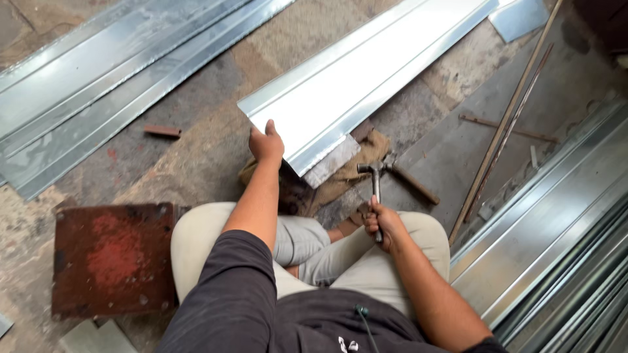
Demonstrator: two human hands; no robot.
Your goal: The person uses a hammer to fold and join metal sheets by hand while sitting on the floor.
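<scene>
big stuff first: the concrete floor [216, 111] is rough and stained, with stacks of long galvanized sheets [98, 72] lying across the upper left and another pile of profiled metal panels [556, 242] running down the right edge. in the middle lies the folded sheet metal strip [366, 72], shiny and long, stretching away to the upper right, its near end resting over a small metal block [332, 162] on a bit of burlap cloth [366, 157]. a rusty red steel plate [114, 258] sits flat on the floor by the person's left knee. a couple of thin rods [507, 124] lie diagonally on the right.

the person sits cross-legged. the left hand [266, 144] is pressed on the near corner of the strip, fingers curled over its edge, gripping it. the right hand [384, 224] is clenched round the handle of a hammer [375, 180], head pointing up toward the strip's end, just short of it. a second hammer [412, 182] with a wooden handle lies on the cloth beside it. a small rusty scrap [162, 131] lies off left.
</scene>
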